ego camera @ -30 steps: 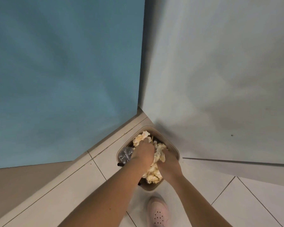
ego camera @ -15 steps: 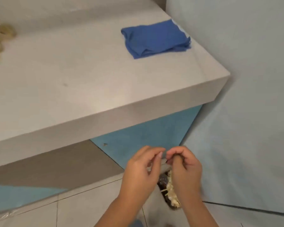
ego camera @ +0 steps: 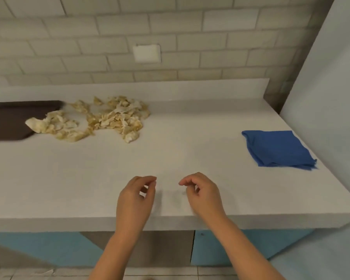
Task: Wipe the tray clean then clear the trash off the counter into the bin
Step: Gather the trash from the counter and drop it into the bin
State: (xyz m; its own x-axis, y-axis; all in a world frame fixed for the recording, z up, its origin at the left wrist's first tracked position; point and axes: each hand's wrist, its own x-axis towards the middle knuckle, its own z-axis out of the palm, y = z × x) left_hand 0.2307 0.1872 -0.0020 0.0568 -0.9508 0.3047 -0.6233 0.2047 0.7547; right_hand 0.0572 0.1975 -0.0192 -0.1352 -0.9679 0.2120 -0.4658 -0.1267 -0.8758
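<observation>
The counter [ego camera: 190, 150] spread beyond both hands. The tray [ego camera: 8, 120] lay far forward-left of the left hand [ego camera: 135, 199], its long axis running left to right along the wall, with one end out of view. The trash [ego camera: 113, 118] sprawled forward-left too, longest left to right, its left end overlapping the tray's corner. The cloth [ego camera: 277, 150] lay forward-right of the right hand [ego camera: 204, 197]. Both hands hovered loosely curled, holding nothing. Scooping such loose scraps would likely shed bits onto the floor or tray.
</observation>
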